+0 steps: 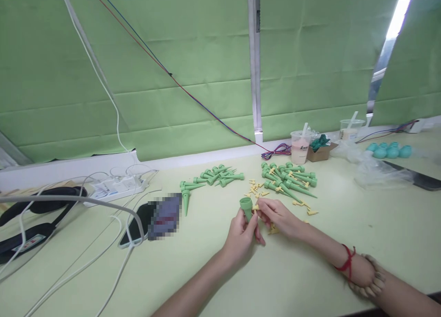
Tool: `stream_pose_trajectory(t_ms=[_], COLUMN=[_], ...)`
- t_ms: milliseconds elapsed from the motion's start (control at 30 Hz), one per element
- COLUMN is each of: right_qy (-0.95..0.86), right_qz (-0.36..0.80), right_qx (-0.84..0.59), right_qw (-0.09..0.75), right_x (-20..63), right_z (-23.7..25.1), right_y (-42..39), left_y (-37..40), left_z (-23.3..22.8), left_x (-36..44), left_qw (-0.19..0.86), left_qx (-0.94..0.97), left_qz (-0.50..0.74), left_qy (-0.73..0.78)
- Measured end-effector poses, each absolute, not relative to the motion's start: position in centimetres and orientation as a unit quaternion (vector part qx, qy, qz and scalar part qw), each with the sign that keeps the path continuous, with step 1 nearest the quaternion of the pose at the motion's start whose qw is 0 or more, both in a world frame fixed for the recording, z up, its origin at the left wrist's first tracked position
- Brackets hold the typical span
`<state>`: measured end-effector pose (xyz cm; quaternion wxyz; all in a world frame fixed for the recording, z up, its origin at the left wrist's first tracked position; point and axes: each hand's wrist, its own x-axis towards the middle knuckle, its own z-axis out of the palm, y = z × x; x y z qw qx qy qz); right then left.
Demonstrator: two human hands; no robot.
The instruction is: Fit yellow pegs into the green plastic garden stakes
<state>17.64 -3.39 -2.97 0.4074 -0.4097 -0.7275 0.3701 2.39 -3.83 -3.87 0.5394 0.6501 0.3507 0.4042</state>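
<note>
My left hand (241, 232) is closed around a green plastic spike (245, 206), its wide round cap facing up. Between the fingertips of my right hand (277, 215) is a small yellow plastic peg (255, 207), touching or almost touching the side of the spike just below the cap. Loose yellow pegs (255, 187) lie on the table just beyond my hands, and a few more are partly hidden under my right hand. Behind them to the right is a pile of green spikes (287, 174), some with yellow pegs on them. A second group of green spikes (215, 174) lies to the left.
On the left are a phone (138, 225), a power strip (117, 188), loose white cables (120, 266) and a black headset-like strap (44, 211). Along the back stand a drink cup (299, 148), a small cardboard box (320, 153) and, farther right, turquoise round pieces (389, 150) near plastic wrap (372, 167).
</note>
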Motion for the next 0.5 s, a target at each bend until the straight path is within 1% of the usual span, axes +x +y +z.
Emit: stream_pose_trajectory(t_ms=[100,167,367,433,500], right_qy=[-0.752,-0.756,-0.664,-0.622,-0.605], right_qz=[0.319,0.314,0.434,0.415,0.366], right_qx=[-0.431,-0.421,-0.364,-0.383,-0.423], right_qw=[0.384,0.392,0.488,0.542,0.566], right_x=[17.7,17.5,16.6,17.1,18.4], right_z=[-2.7,-2.5,-2.5,-2.5,-2.4], right_y=[-3.4,-3.6,-3.3,-2.5,-1.5], left_y=[-3.6,-3.5,-4.2,-4.2,-4.2], left_z=[-3.9,-3.7,-2.7,-2.5,-2.2], left_x=[2.1,1.9,2.0,2.2,2.5], left_qw=[0.512,0.478,0.438,0.410,0.361], left_qx=[0.673,0.708,0.742,0.738,0.728], left_qz=[0.393,0.373,0.350,0.379,0.433], left_qy=[0.361,0.363,0.367,0.379,0.391])
